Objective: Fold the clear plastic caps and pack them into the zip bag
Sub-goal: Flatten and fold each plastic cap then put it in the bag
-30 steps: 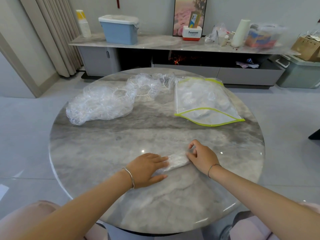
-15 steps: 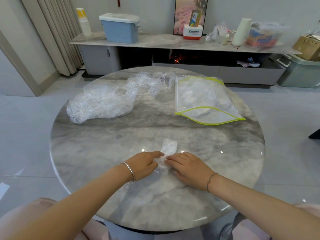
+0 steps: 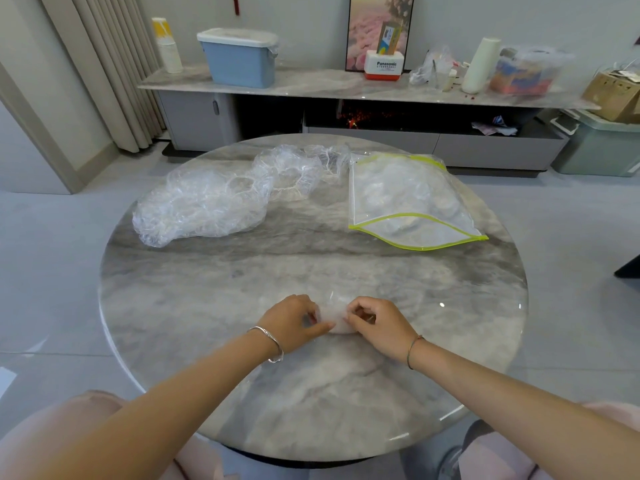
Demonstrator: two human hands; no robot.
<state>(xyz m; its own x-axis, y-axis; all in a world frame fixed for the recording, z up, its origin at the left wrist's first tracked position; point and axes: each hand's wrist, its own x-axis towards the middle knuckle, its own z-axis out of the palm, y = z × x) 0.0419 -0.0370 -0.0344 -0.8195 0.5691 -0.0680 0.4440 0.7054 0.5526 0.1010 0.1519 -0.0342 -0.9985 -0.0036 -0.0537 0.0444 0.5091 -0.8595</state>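
Pinching a folded cap (image 3: 334,319) with curled fingers of the left hand (image 3: 294,323) and right hand (image 3: 377,327), nearly touching, hiding most of it against the pale marble table (image 3: 242,393). Working near the front edge, well apart from the heap of loose caps (image 3: 207,206) at back left and the zip bag (image 3: 429,233) at back right, gaping open, holding packed caps (image 3: 398,192) too blurred to count.

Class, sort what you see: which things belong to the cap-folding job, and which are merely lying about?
Job: half-folded cap, pinched by left hand and right hand; pile of loose caps; zip bag.
Lying about: blue bin; Panasonic box; white roll; cardboard box.
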